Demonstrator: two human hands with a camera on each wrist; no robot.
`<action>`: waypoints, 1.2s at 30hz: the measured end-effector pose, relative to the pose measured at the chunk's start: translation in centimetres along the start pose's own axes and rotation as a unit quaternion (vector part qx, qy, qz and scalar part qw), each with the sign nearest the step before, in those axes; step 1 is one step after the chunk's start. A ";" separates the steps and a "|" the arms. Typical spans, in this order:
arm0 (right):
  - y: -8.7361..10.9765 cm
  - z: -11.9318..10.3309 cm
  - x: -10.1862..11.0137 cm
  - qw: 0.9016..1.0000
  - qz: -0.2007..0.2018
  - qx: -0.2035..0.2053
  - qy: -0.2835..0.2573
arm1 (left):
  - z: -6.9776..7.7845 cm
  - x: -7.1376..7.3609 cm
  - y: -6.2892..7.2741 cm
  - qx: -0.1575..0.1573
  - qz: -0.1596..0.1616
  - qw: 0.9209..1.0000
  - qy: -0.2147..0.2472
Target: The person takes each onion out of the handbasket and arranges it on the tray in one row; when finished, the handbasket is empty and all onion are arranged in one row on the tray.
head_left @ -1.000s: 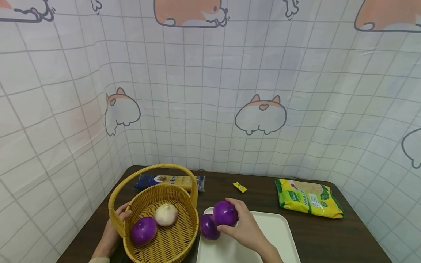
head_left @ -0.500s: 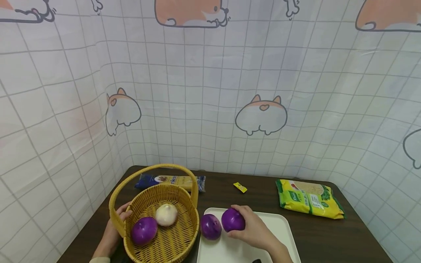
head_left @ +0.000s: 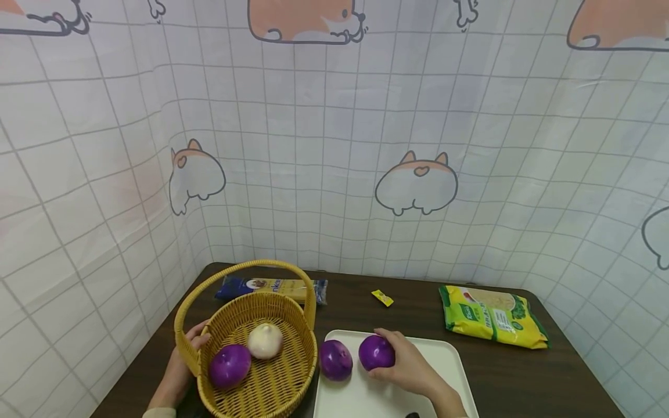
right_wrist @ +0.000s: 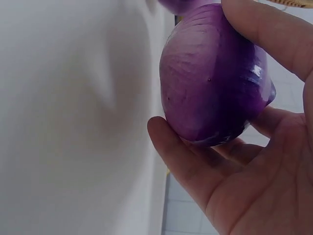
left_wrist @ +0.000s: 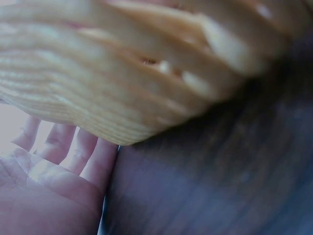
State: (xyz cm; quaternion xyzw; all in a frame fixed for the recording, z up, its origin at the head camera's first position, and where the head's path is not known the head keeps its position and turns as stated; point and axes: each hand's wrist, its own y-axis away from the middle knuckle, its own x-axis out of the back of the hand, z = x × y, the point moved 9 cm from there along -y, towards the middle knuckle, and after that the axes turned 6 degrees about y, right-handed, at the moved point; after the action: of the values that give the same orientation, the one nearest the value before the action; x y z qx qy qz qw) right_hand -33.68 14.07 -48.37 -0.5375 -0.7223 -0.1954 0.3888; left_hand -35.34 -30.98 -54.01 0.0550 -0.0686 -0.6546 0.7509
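My right hand (head_left: 409, 364) holds a glossy purple onion (head_left: 377, 353) between thumb and fingers, close over a white tray (head_left: 345, 400). In the right wrist view the onion (right_wrist: 212, 78) fills the grip, with fingertips under its side and the thumb on top. A second purple onion (head_left: 335, 360) lies at the tray's left edge. My left hand (head_left: 180, 363) rests against the left side of a yellow wicker basket (head_left: 284, 392), its fingers fairly straight in the left wrist view. Inside the basket lie another purple onion (head_left: 230, 366) and a white bulb (head_left: 265, 341) resembling garlic.
Behind the basket lies a blue and yellow pasta-like packet (head_left: 282, 285). A small yellow wrapper (head_left: 382, 298) sits at the back middle of the dark table (head_left: 554, 383). A yellow-green food bag (head_left: 493, 316) lies at the right. The basket's tall handle (head_left: 261, 264) arches above it.
My right hand has moved right and slightly down with the purple onion, away from the onion at the tray's edge. My left hand and the basket stay in place.
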 end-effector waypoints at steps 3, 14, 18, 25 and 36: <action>0.0 0.4 -0.3 1.000 -0.006 -0.004 -0.006 | -0.1 0.0 -0.1 -0.001 -0.001 1.000 0.001; 0.1 0.8 -1.0 0.999 -0.036 0.001 -0.013 | -0.2 0.0 -0.2 -0.003 -0.004 1.000 0.011; 0.1 0.7 -1.2 0.999 -0.036 0.009 -0.006 | -0.3 0.0 -0.3 -0.003 -0.006 1.000 0.010; 0.1 0.2 -1.4 0.999 -0.043 0.017 -0.014 | -0.3 0.1 -0.3 -0.007 -0.005 1.000 0.004; 0.2 -0.1 -1.6 0.997 -0.065 0.021 -0.021 | -0.3 0.0 -0.2 -0.008 -0.005 1.000 0.005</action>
State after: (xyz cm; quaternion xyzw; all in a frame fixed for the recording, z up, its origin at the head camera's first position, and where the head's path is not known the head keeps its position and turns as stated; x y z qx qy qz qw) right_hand -33.23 13.07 -49.63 -0.4851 -0.7674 -0.1935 0.3719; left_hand -35.50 -31.04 -54.30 0.0524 -0.0595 -0.6584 0.7485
